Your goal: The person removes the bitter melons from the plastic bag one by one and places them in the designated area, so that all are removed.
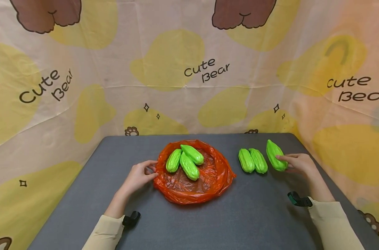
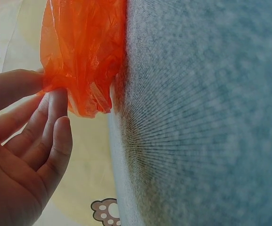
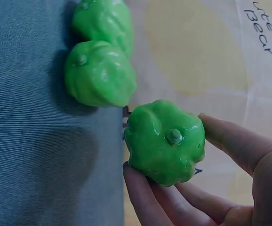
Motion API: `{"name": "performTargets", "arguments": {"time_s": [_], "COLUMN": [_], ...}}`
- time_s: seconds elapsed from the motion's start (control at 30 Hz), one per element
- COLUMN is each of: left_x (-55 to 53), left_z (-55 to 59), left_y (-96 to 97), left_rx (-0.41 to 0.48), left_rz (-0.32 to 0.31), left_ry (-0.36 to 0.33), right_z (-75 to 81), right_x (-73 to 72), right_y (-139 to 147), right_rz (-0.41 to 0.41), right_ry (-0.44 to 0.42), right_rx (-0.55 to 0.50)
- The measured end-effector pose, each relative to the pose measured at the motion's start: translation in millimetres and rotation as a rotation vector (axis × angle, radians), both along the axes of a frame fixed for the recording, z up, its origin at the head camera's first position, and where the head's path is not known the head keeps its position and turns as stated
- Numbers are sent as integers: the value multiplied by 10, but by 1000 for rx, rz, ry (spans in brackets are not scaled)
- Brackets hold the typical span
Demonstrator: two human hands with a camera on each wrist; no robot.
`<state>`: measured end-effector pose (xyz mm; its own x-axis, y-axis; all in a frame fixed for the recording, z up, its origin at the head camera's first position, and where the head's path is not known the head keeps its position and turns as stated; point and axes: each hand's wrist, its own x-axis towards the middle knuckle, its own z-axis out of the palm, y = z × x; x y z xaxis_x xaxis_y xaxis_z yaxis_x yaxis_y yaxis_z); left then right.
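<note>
An orange-red plastic bag point(image 1: 189, 199) lies spread with its mouth up and its rim rolled into a ring. Inside it are three glossy, bright green bitter melons point(image 1: 189, 166). My left hand point(image 1: 141, 176) pinches the bag's left rim between thumb and fingers; the left wrist view shows the thin film point(image 2: 86, 52) in that pinch. On the right side, my right hand point(image 1: 298, 164) grips another bitter melon point(image 1: 275, 156), its pointed end facing away. From the right wrist, this melon's stem end point(image 3: 174, 136) faces the camera, held clear of the table, with thumb and fingers on opposite sides.
Two more bitter melons point(image 1: 253, 160) lie side by side on the dark grey table point(image 1: 233, 222), between the bag and my right hand. A printed cloth backdrop point(image 1: 183, 104) rises behind the table and along both its sides.
</note>
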<state>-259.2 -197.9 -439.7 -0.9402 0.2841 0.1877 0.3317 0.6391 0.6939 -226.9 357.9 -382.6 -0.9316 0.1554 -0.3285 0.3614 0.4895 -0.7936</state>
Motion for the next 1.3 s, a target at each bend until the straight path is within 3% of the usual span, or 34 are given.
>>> {"name": "performTargets", "arguments": {"time_s": [0.37,1.3], "left_x": [-1,-3], "left_z": [5,-9], "left_y": [-1,-27], "left_rx": [4,9], "left_rz": [14,4], "left_ry": [-6,3], "right_z": [-153,-369], "right_x": [-51,-120], "right_y": [21,12], "right_rz": [-51,-69], "right_ry": [-11,-56], "right_rx": [-59,2]}}
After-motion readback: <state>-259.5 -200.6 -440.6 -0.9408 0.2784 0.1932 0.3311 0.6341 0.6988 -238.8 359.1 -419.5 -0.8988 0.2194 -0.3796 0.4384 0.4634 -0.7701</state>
